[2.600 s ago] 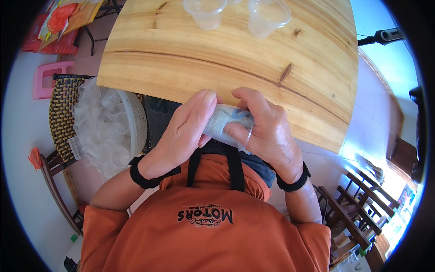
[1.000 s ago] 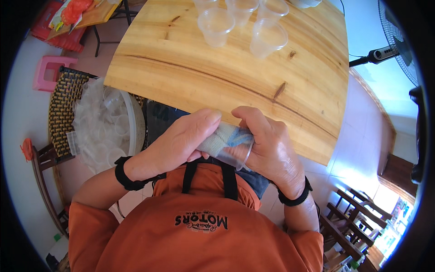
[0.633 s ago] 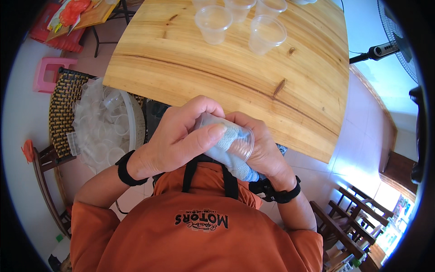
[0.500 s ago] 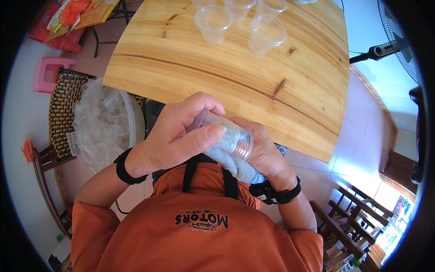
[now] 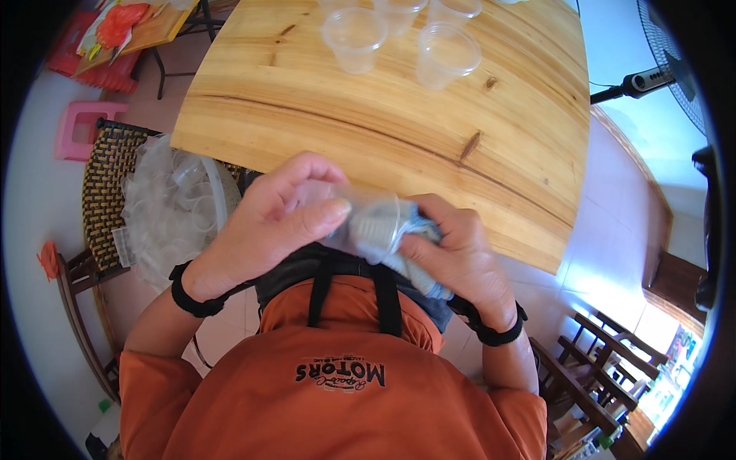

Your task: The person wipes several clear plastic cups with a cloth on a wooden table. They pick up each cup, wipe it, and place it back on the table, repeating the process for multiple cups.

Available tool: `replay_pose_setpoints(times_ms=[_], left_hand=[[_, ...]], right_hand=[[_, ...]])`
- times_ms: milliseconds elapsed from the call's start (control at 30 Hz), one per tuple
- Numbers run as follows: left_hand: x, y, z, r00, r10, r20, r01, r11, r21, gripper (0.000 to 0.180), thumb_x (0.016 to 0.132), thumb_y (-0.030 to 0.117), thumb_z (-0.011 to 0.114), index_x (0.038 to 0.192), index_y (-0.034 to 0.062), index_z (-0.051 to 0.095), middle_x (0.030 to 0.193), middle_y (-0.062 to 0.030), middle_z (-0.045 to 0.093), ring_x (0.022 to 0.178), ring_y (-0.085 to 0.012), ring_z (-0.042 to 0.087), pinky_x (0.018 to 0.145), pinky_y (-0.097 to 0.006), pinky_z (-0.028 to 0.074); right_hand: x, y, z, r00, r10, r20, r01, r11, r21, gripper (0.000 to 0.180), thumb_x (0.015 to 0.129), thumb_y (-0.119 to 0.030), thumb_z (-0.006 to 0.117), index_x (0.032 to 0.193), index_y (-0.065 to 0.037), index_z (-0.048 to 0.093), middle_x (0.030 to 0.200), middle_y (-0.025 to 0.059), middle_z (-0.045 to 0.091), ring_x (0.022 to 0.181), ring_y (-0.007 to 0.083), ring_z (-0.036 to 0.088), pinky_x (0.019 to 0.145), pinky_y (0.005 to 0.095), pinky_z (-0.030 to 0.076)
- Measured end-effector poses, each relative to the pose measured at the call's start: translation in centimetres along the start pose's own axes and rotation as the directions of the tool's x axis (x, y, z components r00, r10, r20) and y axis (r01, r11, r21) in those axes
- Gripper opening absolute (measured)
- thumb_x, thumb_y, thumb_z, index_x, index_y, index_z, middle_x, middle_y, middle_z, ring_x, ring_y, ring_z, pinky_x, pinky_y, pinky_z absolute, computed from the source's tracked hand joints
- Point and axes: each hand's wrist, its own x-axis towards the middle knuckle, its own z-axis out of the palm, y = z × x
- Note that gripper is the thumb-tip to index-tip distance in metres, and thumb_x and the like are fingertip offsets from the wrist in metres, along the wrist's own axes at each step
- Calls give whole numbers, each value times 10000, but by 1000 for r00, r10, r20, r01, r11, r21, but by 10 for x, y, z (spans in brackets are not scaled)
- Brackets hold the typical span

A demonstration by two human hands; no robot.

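Note:
My left hand [image 5: 280,218] grips a clear plastic cup [image 5: 345,236] by its base, thumb on the near side, just off the table's near edge. The cup lies tilted on its side, its mouth toward the right. My right hand [image 5: 458,249] is closed on a light blue and white cloth [image 5: 418,264], part of which is inside the cup. The cup and cloth are slightly smeared by motion. Several more clear cups, among them a front cup [image 5: 446,57], stand upright at the far side of the wooden table [image 5: 345,130].
Left of the table, a woven chair [image 5: 107,184] carries a basket [image 5: 218,180] and a bag of clear cups [image 5: 172,222]. A pink stool [image 5: 74,126] stands behind it. A fan [image 5: 644,86] is at the far right, with wooden chairs [image 5: 606,368] at the lower right.
The left hand has moved slightly left and the cup now lies more level. My right hand has shifted right, away from the cup's wall, its fingers now bunched around the cloth at the mouth.

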Motion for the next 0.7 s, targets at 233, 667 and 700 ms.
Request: replay_pose_setpoints(times_ms=[233, 667, 700], left_hand=[[1, -20, 4, 993, 114, 10, -105, 940, -324, 538, 924, 171, 684, 1368, 36, 410, 1179, -73, 574, 1071, -147, 588, 929, -304, 473], [11, -17, 21, 960, 280, -18, -281, 959, -46, 817, 858, 192, 766, 1452, 18, 232, 1405, -231, 398, 1365, -300, 366, 1069, -384, 394], [15, -18, 22, 961, 274, -43, -277, 947, -160, 786, 860, 197, 766, 1435, 26, 258, 1395, -213, 404, 1350, -282, 378, 1055, -369, 406]], right_hand=[[-3, 3, 1, 979, 154, -134, -8, 683, 731, 314, 962, -201, 645, 1180, 23, 614, 906, 56, 700, 765, 98, 647, 680, 228, 529], [7, -6, 26, 944, 31, -329, 211, 709, 672, 357, 934, -116, 656, 1250, 19, 557, 1100, 59, 662, 955, 105, 611, 852, 260, 493], [8, -6, 29, 935, 30, -354, 215, 744, 633, 360, 927, -116, 662, 1245, 17, 555, 1105, 62, 659, 957, 111, 611, 860, 264, 490]])
